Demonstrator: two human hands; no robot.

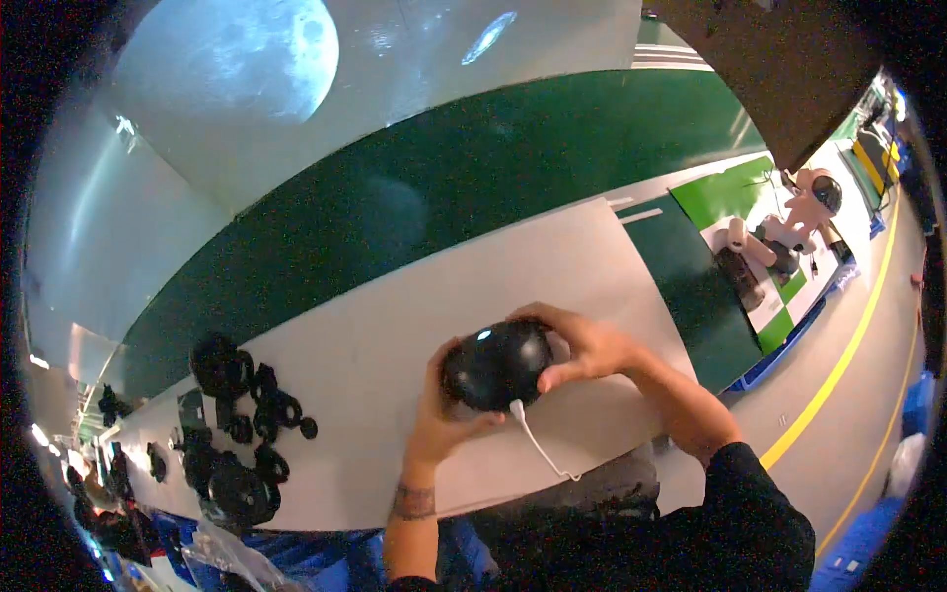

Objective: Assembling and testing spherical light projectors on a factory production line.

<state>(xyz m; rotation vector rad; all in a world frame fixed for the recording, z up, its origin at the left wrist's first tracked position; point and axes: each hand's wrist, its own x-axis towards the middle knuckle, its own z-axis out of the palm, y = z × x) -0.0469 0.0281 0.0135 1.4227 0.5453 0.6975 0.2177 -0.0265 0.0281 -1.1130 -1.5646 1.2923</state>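
Observation:
I hold a glossy black rounded device (493, 367) above the white tabletop, one hand on each side of it. A small bright spot shows on its top. A white cable (534, 440) has its plug at the device's near side and runs down toward the table's front edge. Against the left side, my left hand (441, 400) is closed round it, the thumb along the bottom. My right hand (584, 347) grips the right side, fingers over the top and thumb below. The device's underside is hidden.
Several black round parts (243, 490) lie at the table's (375, 454) left end. At right, a white astronaut-shaped figure (792, 222) stands on a green and white board (725, 193). A dark green panel (326, 266) runs behind. A moon picture (237, 54) glows on the wall.

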